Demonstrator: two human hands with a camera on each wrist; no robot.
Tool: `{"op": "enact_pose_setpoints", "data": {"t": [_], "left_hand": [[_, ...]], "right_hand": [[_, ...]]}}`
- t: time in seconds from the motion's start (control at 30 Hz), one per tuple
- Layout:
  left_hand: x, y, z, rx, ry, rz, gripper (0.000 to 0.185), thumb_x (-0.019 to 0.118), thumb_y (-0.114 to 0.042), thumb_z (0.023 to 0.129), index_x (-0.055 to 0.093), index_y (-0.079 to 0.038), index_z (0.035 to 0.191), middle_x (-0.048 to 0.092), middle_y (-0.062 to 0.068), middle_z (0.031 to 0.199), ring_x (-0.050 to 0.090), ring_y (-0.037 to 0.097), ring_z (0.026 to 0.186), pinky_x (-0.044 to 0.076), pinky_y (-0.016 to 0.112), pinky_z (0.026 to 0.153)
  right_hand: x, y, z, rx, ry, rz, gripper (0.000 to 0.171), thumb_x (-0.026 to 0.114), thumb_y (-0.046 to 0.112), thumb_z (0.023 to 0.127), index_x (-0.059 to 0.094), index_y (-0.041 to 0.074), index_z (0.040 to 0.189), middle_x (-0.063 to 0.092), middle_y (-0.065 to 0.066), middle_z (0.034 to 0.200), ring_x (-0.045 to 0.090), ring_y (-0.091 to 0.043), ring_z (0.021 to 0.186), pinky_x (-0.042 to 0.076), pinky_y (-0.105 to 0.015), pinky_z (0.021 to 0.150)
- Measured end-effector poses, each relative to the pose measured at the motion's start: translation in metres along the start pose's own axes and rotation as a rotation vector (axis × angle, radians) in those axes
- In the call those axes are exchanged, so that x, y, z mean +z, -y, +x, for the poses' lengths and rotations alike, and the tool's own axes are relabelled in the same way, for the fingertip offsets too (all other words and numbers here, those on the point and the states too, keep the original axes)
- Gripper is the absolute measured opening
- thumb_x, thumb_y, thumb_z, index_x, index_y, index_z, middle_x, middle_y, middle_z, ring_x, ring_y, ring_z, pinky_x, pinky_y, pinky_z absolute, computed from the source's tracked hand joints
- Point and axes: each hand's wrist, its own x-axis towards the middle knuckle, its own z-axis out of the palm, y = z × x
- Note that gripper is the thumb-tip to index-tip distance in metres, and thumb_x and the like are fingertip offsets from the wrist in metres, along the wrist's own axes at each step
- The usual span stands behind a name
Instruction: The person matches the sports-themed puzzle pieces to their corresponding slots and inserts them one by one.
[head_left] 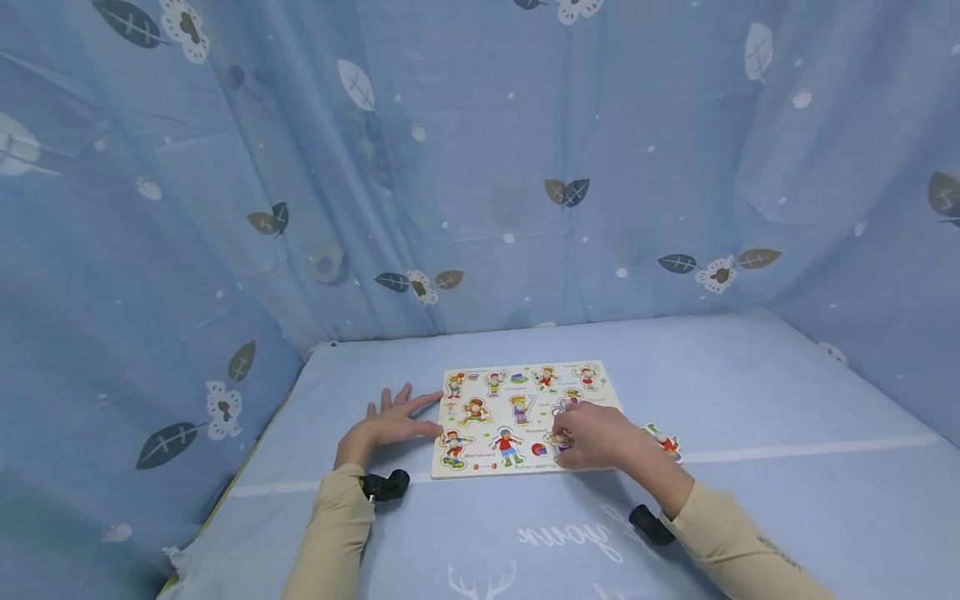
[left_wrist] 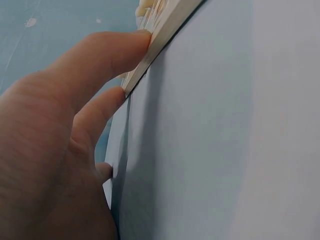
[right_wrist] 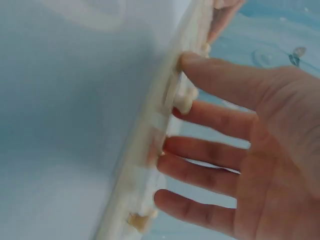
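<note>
A wooden peg puzzle board with cartoon sport figures lies flat on the blue cloth. My left hand lies flat beside its left edge, fingers straight and spread. In the left wrist view its fingertips touch the board's edge. My right hand is over the board's lower right corner. In the right wrist view its fingers are nearly straight, with tips on the board. A small peg knob sits against the index finger, below the thumb. A loose puzzle piece lies just right of the board.
Blue leaf-print curtains close in the back and both sides. The blue table cloth has a white stripe across it and white lettering near the front. The table's left edge drops off beside my left arm.
</note>
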Motion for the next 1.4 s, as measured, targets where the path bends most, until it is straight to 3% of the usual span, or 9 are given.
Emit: {"op": "enact_pose_setpoints", "data": {"t": [0.17, 0.47, 0.67, 0.83, 0.93, 1.03, 1.2, 1.4], "left_hand": [[-0.001, -0.002, -0.001, 0.001, 0.005, -0.012, 0.086, 0.067, -0.065, 0.079, 0.039, -0.030, 0.153, 0.002, 0.022, 0.165, -0.015, 0.051, 0.146, -0.006, 0.071, 0.113], [-0.001, -0.001, -0.002, 0.008, 0.001, -0.005, 0.087, 0.067, -0.065, 0.079, 0.039, -0.029, 0.153, 0.002, 0.024, 0.164, -0.014, 0.053, 0.145, -0.006, 0.073, 0.111], [-0.001, 0.000, -0.004, 0.010, 0.006, -0.018, 0.085, 0.068, -0.063, 0.079, 0.040, -0.029, 0.152, 0.002, 0.024, 0.164, -0.015, 0.053, 0.145, -0.006, 0.073, 0.111], [0.000, 0.000, -0.001, 0.014, 0.008, -0.020, 0.086, 0.069, -0.064, 0.079, 0.041, -0.030, 0.152, 0.002, 0.023, 0.164, -0.015, 0.052, 0.145, -0.006, 0.073, 0.111], [-0.001, -0.001, 0.000, 0.012, 0.005, -0.019, 0.086, 0.069, -0.064, 0.078, 0.041, -0.029, 0.152, 0.002, 0.024, 0.164, -0.015, 0.053, 0.145, -0.006, 0.073, 0.111], [-0.001, -0.002, 0.000, 0.009, 0.002, -0.019, 0.086, 0.069, -0.063, 0.078, 0.041, -0.029, 0.152, 0.002, 0.024, 0.164, -0.015, 0.053, 0.145, -0.006, 0.073, 0.111], [-0.001, -0.002, -0.001, 0.008, 0.002, -0.016, 0.086, 0.069, -0.064, 0.078, 0.041, -0.030, 0.152, 0.002, 0.023, 0.164, -0.015, 0.052, 0.146, -0.005, 0.073, 0.111], [-0.001, -0.005, -0.005, 0.013, -0.004, -0.027, 0.086, 0.070, -0.061, 0.078, 0.042, -0.027, 0.152, 0.003, 0.025, 0.164, -0.013, 0.054, 0.145, -0.005, 0.073, 0.111]], "right_hand": [[0.004, -0.003, 0.000, -0.025, -0.057, -0.051, 0.013, 0.069, 0.005, 0.084, 0.062, 0.016, 0.081, 0.050, 0.005, 0.080, 0.044, -0.013, 0.072, 0.042, -0.033, 0.061], [-0.006, -0.006, -0.004, -0.043, 0.005, 0.003, 0.014, 0.067, 0.006, 0.081, 0.069, 0.017, 0.089, 0.053, 0.006, 0.085, 0.046, -0.012, 0.077, 0.042, -0.032, 0.067], [-0.007, -0.007, -0.004, -0.019, 0.065, 0.009, 0.024, 0.070, 0.011, 0.079, 0.073, 0.017, 0.102, 0.059, 0.007, 0.097, 0.053, -0.011, 0.087, 0.049, -0.035, 0.079], [-0.006, -0.013, -0.004, -0.008, 0.083, 0.027, 0.019, 0.072, 0.016, 0.082, 0.073, 0.018, 0.100, 0.061, 0.007, 0.100, 0.054, -0.011, 0.087, 0.049, -0.034, 0.081], [-0.010, -0.017, -0.005, -0.006, 0.086, 0.056, 0.018, 0.070, 0.015, 0.083, 0.074, 0.017, 0.101, 0.067, 0.001, 0.116, 0.061, -0.017, 0.109, 0.050, -0.039, 0.092], [-0.016, -0.022, -0.006, -0.003, 0.094, 0.082, 0.018, 0.069, 0.015, 0.086, 0.075, 0.016, 0.103, 0.065, -0.005, 0.126, 0.057, -0.024, 0.124, 0.049, -0.044, 0.098], [-0.030, -0.031, -0.012, 0.023, 0.087, 0.144, 0.019, 0.072, 0.017, 0.088, 0.073, 0.014, 0.107, 0.064, -0.004, 0.123, 0.061, -0.023, 0.113, 0.050, -0.045, 0.095], [-0.046, -0.044, -0.019, 0.048, 0.061, 0.166, 0.024, 0.073, 0.018, 0.089, 0.072, 0.012, 0.112, 0.064, -0.004, 0.123, 0.060, -0.026, 0.113, 0.050, -0.047, 0.097]]}}
